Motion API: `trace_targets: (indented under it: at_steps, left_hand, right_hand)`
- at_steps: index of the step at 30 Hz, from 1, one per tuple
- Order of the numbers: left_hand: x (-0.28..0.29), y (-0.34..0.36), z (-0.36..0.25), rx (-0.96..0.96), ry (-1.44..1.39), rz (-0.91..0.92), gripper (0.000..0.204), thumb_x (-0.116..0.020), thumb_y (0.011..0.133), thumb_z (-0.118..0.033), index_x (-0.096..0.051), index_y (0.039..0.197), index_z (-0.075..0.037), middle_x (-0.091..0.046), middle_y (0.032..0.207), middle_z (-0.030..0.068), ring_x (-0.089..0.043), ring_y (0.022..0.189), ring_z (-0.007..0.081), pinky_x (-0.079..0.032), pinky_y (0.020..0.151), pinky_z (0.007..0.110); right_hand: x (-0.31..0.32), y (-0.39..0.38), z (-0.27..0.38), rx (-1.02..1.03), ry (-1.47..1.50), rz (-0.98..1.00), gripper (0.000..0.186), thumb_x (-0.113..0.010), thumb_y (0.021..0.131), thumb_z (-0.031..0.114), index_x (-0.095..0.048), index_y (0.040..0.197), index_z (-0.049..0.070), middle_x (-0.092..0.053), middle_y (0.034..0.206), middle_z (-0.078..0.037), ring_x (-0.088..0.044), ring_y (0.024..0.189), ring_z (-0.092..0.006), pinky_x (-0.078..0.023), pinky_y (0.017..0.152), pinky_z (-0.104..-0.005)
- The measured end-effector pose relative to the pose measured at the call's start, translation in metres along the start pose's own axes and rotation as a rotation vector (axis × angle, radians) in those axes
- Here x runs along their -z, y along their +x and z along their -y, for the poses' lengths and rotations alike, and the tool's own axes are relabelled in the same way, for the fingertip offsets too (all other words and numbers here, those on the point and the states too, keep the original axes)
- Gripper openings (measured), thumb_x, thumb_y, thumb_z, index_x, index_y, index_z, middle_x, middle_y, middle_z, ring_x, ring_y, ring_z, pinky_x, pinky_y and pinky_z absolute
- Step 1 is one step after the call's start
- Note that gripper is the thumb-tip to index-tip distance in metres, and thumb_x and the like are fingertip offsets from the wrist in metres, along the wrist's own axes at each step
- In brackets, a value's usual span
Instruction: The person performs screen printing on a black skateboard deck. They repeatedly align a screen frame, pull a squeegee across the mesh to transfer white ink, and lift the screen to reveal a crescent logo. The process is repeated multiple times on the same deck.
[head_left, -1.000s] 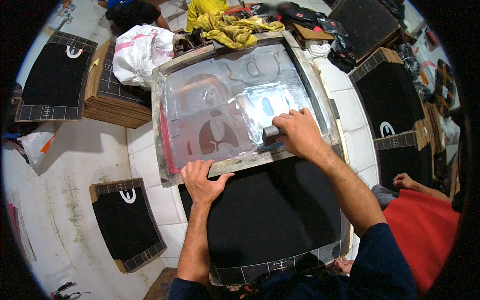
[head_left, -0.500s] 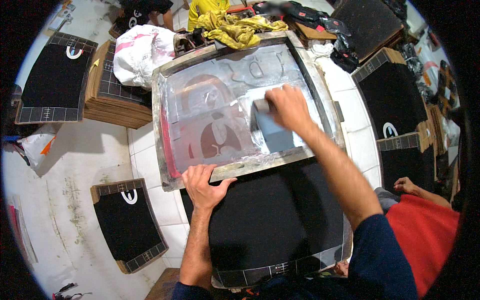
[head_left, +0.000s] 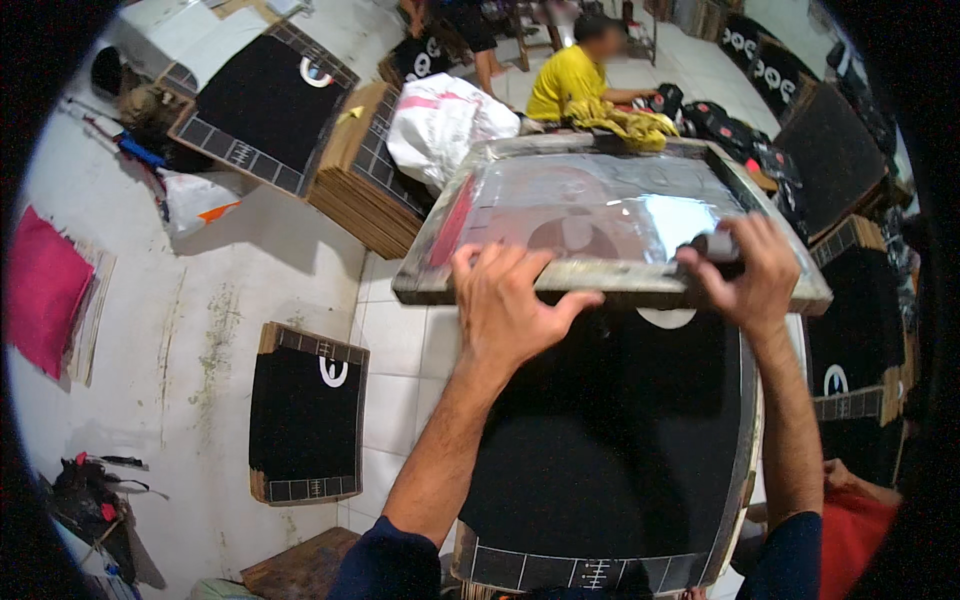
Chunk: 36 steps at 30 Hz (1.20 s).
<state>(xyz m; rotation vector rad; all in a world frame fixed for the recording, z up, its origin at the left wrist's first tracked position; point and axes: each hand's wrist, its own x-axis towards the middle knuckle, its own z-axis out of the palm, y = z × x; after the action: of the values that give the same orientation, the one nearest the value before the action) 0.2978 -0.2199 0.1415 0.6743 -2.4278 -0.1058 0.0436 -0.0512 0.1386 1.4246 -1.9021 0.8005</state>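
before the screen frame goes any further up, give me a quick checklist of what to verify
1. Left hand grips the near edge of the screen frame: ok.
2. Right hand grips the same edge, with the squeegee pinned under its fingers: ok.
3. Frame's near edge lifted off the black fabric: ok, a gap shows.
4. White print uncovered on the fabric: only its top part shows, quality cannot tell.
5. Fabric lying flat on its board, not sticking to the mesh: ok where visible.
6. Far edge of the frame free of the yellow cloth behind it: cannot tell.
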Motion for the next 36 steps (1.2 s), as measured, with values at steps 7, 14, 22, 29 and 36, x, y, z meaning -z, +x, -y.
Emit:
trace_targets:
  at_steps: [7,14,22,29,36]
  left_hand:
    - [-0.002,-0.097,0.052,0.187,-0.052,-0.486,0.048,-0.067,0.095,-0.012,-0.059,0.142,-0.004,-0.058,0.14,0.0182,-0.051,0.132,0.0375,-0.036,0.115,0.049]
    - [-0.056,-0.525,0.111,1.289,0.122,0.755,0.042,-0.048,0.104,-0.034,-0.071,0.11,0.0,-0.071,0.114,0.0256,-0.067,0.106,0.046,-0.053,0.09,0.053]
    - [-0.048,-0.687,-0.022,1.833,-0.006,0.69,0.035,-0.051,0.103,-0.029,-0.071,0.111,-0.001,-0.07,0.108,0.0241,-0.066,0.102,0.0451,-0.053,0.088,0.053]
    - [-0.04,-0.671,-0.038,1.907,-0.023,0.522,0.028,-0.054,0.102,-0.024,-0.07,0.111,-0.002,-0.07,0.104,0.0228,-0.066,0.098,0.0443,-0.053,0.086,0.052]
    - [-0.028,-0.669,-0.033,1.789,0.087,0.462,0.022,-0.058,0.101,-0.019,-0.069,0.111,-0.003,-0.069,0.099,0.0215,-0.066,0.095,0.0434,-0.053,0.084,0.051]
  right_hand:
    - [0.037,0.133,-0.026,-0.145,-0.086,0.123,0.077,-0.072,0.078,0.075,-0.076,0.108,0.004,-0.076,0.093,-0.016,-0.075,0.084,-0.032,-0.058,0.079,-0.0428]
    - [0.035,0.208,-0.038,-0.149,-0.164,0.184,0.09,-0.063,0.078,0.083,-0.074,0.122,0.006,-0.076,0.109,-0.022,-0.073,0.104,-0.0367,-0.055,0.092,-0.0472]
    - [0.029,0.235,-0.057,-0.214,-0.179,0.265,0.089,-0.064,0.078,0.081,-0.071,0.131,0.01,-0.073,0.121,-0.02,-0.069,0.115,-0.0356,-0.052,0.099,-0.0467]
    - [0.025,0.253,-0.07,-0.262,-0.159,0.354,0.095,-0.065,0.077,0.082,-0.071,0.13,0.004,-0.072,0.125,-0.021,-0.068,0.118,-0.0352,-0.05,0.101,-0.0453]
    - [0.03,0.248,-0.061,-0.257,-0.142,0.331,0.091,-0.066,0.078,0.079,-0.073,0.124,0.001,-0.073,0.12,-0.023,-0.069,0.116,-0.0368,-0.051,0.1,-0.0445]
